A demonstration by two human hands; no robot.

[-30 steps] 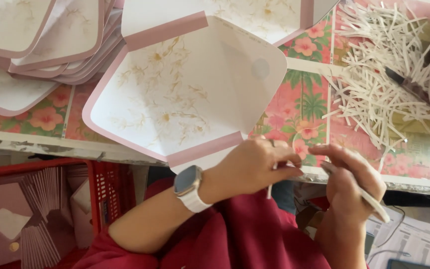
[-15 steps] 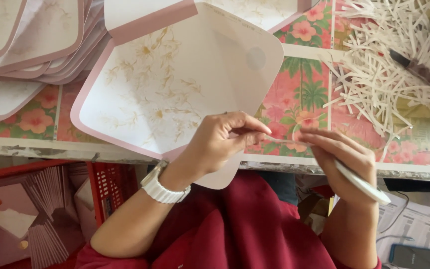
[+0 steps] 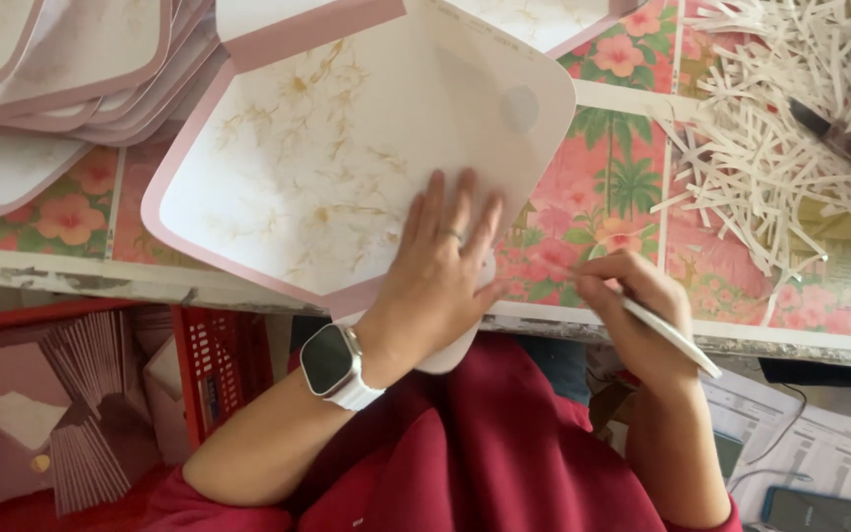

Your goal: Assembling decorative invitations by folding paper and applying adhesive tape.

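An unfolded envelope sheet (image 3: 347,167), cream with faint gold flowers and a pink border, lies on the flowered table top (image 3: 603,207). My left hand (image 3: 440,261) presses flat on its near flap, fingers spread, with a ring on one finger and a white-strapped watch (image 3: 335,365) on the wrist. Just right of the sheet's edge, my right hand (image 3: 632,305) grips a thin white stick-like tool (image 3: 670,337), whose tip is hidden by the fingers.
A stack of similar unfolded sheets (image 3: 61,69) sits at the back left. A heap of narrow white paper strips (image 3: 790,148) lies at the right. A red crate (image 3: 91,404) with folded envelopes stands below the table edge; papers (image 3: 819,443) and a dark phone (image 3: 812,510) lie lower right.
My left hand went from pinching the sheet's near edge to lying flat and spread on it. The sheet slid toward me. My right hand stayed by its edge with the tool.
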